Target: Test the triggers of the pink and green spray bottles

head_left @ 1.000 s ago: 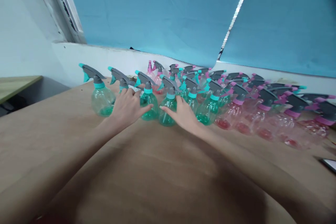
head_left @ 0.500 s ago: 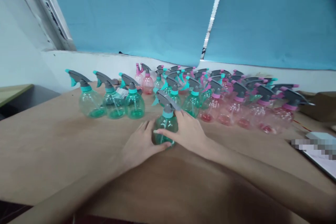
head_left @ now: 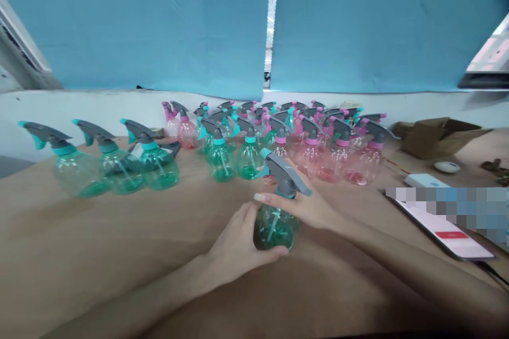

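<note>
A round, green-tinted, clear plastic spray bottle (head_left: 276, 228) stands between the two hands, just ahead of the person and a little right of the middle of the view. The left hand (head_left: 240, 241) is curved around the lower body from the left, its thumb across the front near the base. The right hand (head_left: 310, 204) wraps the neck from the right, thumb lying across the front and fingers behind — so both hands hold the same bottle. Whether its base touches the table cannot be told.

The bottle is nearly upright. Its sprayer is grey with a turquoise nozzle and trigger, the nozzle pointing left; a pale tube shows through the see-through wall, and the green looks deeper low in the body.

The brown wooden tabletop (head_left: 139, 238) spreads to the left of the hands and toward the person. Three matching green spray bottles (head_left: 159, 169) stand in a row well to the left. Just beyond the hands, a close-packed crowd begins: two green spray bottles (head_left: 249, 161) at its front left, then pink-tinted clear spray bottles (head_left: 312, 153) to the right — the nearest limit on forward movement. Farther right lie a flat device with a lit screen (head_left: 457, 235), a white rounded object (head_left: 447, 167) and an open brown cardboard box (head_left: 437, 140). A white wall (head_left: 99, 103) bounds the table's far side.
</note>
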### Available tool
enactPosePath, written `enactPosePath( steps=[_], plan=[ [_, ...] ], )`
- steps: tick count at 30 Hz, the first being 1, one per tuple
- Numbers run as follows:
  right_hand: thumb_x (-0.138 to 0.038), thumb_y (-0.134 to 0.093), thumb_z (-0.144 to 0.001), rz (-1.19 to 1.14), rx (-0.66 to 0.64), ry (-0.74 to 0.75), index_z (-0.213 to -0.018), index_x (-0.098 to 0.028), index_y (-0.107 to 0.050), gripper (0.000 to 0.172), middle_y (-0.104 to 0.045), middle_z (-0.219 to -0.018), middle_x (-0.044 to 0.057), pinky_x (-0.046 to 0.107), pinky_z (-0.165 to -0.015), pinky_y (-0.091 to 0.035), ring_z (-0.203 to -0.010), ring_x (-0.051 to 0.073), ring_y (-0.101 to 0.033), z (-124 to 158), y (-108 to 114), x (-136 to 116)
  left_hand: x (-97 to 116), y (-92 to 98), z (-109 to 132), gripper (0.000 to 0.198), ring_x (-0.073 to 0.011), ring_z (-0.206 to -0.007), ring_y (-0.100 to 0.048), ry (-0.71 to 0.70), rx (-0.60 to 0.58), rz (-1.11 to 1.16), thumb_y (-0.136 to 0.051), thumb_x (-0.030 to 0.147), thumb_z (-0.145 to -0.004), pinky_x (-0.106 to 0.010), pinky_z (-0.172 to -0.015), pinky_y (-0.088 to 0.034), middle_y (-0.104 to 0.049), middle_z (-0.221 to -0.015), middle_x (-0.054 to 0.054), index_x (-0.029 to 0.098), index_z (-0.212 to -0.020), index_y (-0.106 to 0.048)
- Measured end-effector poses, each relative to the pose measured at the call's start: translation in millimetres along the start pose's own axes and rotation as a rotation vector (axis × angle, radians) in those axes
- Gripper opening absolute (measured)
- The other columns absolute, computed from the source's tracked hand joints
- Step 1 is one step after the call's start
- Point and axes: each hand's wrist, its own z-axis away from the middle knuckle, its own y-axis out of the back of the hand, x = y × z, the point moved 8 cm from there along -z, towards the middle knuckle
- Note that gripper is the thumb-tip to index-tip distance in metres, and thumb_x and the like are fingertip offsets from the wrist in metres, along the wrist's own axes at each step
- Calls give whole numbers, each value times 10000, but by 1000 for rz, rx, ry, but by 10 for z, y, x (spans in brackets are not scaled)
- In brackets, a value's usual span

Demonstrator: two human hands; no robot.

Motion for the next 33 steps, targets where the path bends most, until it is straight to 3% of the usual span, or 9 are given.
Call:
enactPosePath(
  steps=[5,8,14,18,25,33],
  plan=[
    [-419,-643,-746,-73,37,-5,-1020,-267,-516,339,-624,-929,14,400,-795,-510,-870,196,-615,15,178,139,95,-206,-209,747,-340,-1175,-424,-20,13,-47,-677,524,-695,-500,-954,-354,-485,-1223,-156,159,-1261,-356],
    [-314,-618,-769,-109,22,21,-1041,-280,-558,281,-653,-993,20,422,-862,-494,-977,209,-608,-8,235,228,109,-257,-307,720,-348,-1123,-451,-26,18,-87,-680,553,-677,-507,-925,-370,-511,-1172,-151,148,-1202,-401],
    [-74,-501,-714,-165,-40,75,-1177,-307,-533,519,-674,-995,-3,369,-855,-508,-979,178,-617,-98,238,296,46,-284,-410,812,-354,-1129,-431,-74,-10,-149,-667,621,-648,-510,-923,-356,-502,-1194,-137,169,-1254,-369],
    [-83,-476,-699,-115,-41,42,-1142,-313,-565,507,-677,-987,-10,369,-865,-502,-938,181,-630,-149,242,310,-84,-228,-403,877,-340,-1187,-383,-116,-38,-207,-687,576,-650,-513,-982,-282,-464,-1268,-117,206,-1340,-289],
    [-167,-490,-707,-83,-45,-34,-1098,-298,-581,423,-623,-1133,-1,387,-821,-514,-926,204,-628,-285,240,361,-363,-63,-371,711,-296,-1180,-403,-77,-69,-293,-649,419,-719,-471,-980,-305,-457,-1280,-91,229,-1328,-333],
    [-149,-489,-720,-109,-62,-12,-849,-251,-590,193,-636,-997,5,346,-814,-498,-889,180,-618,-292,255,420,-376,-121,-354,649,-291,-1242,-344,-92,-118,-355,-597,415,-780,-471,-1021,-263,-414,-1345,-115,192,-1338,-354]
  ],
)
